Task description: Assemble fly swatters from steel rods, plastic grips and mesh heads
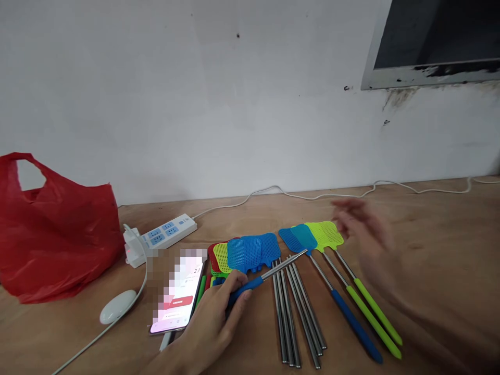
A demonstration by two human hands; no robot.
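Observation:
My left hand (213, 323) is closed round the blue grip of a metal swatter rod (273, 271), which points up and to the right over the table. My right hand (365, 229) is blurred by motion; it hovers with fingers apart just right of the green swatter head (326, 234). Three assembled fly swatters (344, 297), with blue and green handles, lie side by side. A pile of loose swatter heads (246, 252) in blue, yellow and red lies beside my left hand. Several bare metal rods (295, 317) lie in front of the pile.
A phone (182, 297) with a lit screen lies left of my left hand. A white power strip (164, 234) with a plugged charger, a white oval device (117, 306) on a cable, and a red plastic bag (54, 234) stand at left on the wooden table (441, 250).

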